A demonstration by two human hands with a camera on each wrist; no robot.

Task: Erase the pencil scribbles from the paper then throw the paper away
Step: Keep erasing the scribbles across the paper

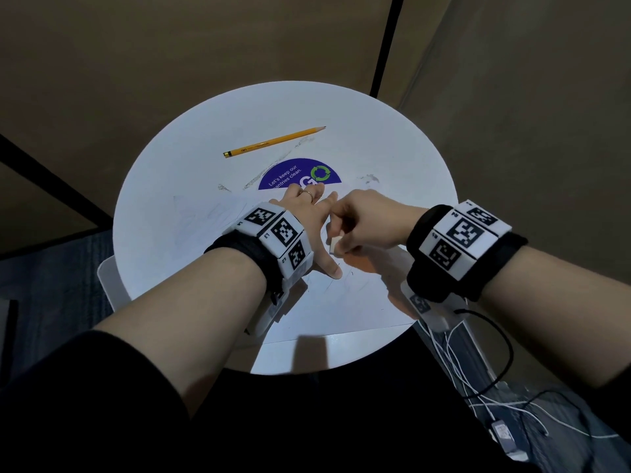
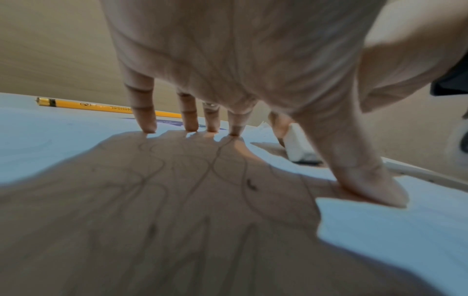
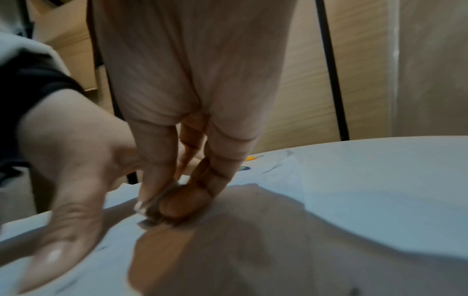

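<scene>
A white sheet of paper (image 1: 205, 227) with faint pencil scribbles (image 2: 157, 170) lies on the round white table (image 1: 392, 138). My left hand (image 1: 309, 216) is spread flat on the paper, its straight fingers (image 2: 149, 120) and thumb (image 2: 362, 180) pressing it down. My right hand (image 1: 355, 223) pinches a small white eraser (image 1: 335, 246) between thumb and fingers, just right of the left thumb, with the eraser's lower end on the paper (image 3: 354, 200). The eraser (image 2: 300, 145) also shows in the left wrist view, and, blurred, as the eraser (image 3: 149, 204) in the right wrist view.
A yellow pencil (image 1: 273, 142) lies at the far side of the table, beyond a purple round sticker (image 1: 300, 175). Eraser crumbs (image 1: 370, 179) are scattered near the sticker. White and black cables (image 1: 478, 370) hang off the table's near right edge.
</scene>
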